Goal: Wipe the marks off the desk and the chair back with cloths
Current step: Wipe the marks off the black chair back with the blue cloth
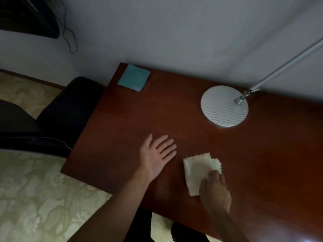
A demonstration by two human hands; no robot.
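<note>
**Now: right hand pressing the cream cloth on the desk**

Meanwhile, the right hand (215,191) is lying on the near corner of the cream cloth (199,172), fingers loosely bent over it, holding it against the desk (192,133). At its nine o'clock the left hand (157,154) is resting flat, fingers spread, gripping nothing. A teal cloth (134,78) is sitting at the desk's eleven o'clock corner, the lamp base (224,106) at two o'clock, the black chair (57,116) off the left edge.
</note>
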